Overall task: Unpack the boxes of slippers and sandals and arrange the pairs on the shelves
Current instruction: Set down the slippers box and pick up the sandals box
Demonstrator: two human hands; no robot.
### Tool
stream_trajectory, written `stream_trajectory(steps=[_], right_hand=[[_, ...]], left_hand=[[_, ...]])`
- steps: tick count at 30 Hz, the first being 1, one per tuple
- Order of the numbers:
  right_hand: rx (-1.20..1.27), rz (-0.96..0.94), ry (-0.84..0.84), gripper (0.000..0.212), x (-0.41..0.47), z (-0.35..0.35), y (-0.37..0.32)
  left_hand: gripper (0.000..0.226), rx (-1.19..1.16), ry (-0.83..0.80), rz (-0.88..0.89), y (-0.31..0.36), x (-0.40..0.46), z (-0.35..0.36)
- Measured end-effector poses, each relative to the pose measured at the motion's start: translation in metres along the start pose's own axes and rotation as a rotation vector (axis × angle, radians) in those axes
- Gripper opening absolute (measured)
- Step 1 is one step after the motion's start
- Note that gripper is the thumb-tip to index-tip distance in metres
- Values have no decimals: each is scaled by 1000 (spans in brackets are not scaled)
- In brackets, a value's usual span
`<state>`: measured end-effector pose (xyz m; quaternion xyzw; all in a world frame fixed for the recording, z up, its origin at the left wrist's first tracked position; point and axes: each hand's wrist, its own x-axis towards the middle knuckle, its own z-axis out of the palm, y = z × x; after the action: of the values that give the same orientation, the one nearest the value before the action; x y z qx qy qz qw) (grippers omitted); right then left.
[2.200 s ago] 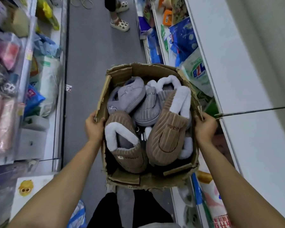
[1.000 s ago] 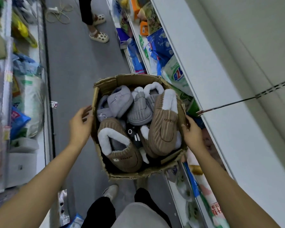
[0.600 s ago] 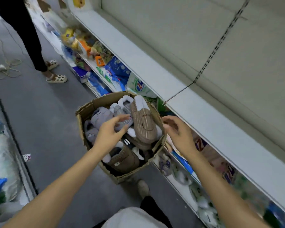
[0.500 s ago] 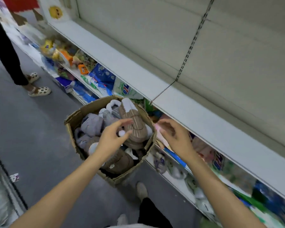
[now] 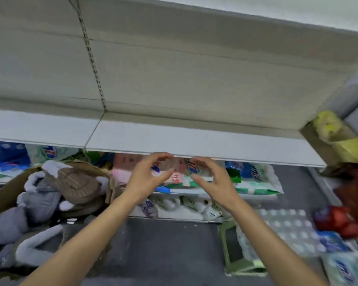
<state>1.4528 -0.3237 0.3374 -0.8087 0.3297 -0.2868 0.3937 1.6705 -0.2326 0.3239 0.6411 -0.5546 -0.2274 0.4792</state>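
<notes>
A torn cardboard box (image 5: 4, 195) sits at the lower left, holding several plush slippers: a brown ribbed one (image 5: 74, 184) on top and grey ones (image 5: 37, 201) below it. My left hand (image 5: 147, 174) and my right hand (image 5: 211, 178) hover side by side in mid-air, right of the box and just below the front edge of a bare white shelf (image 5: 194, 141). Both hands are empty, with loosely curved fingers facing each other. Neither hand touches the box or the shelf.
Packaged goods (image 5: 250, 178) in blue, green and pink fill the lower shelf behind my hands. A green plastic stool (image 5: 232, 250) stands on the grey floor at the lower right, beside more packs (image 5: 287, 228). Yellow and red bags (image 5: 339, 141) sit at the far right.
I have let go of the box, which now sits at the lower left. My view has swung right toward the shelf, and both hands have risen empty in front of its edge.
</notes>
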Motion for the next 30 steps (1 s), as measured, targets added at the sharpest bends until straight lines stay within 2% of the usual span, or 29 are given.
stream_trajectory(steps=[5,12,20,30], right_hand=[[-27,96,193,39,-69,-84,27],[-80,156,394,40,-175,-201,61],[-209,286,621,33,-303,-328,118],[-251,523,879,34,-448,-435,177]], left_hand=[[31,-37,-203,154,52,19,93],[36,-87,-395,359,138,18,242],[32,-186,-571,441,230,-12,414],[34,-285,-872,512,321,-47,605]])
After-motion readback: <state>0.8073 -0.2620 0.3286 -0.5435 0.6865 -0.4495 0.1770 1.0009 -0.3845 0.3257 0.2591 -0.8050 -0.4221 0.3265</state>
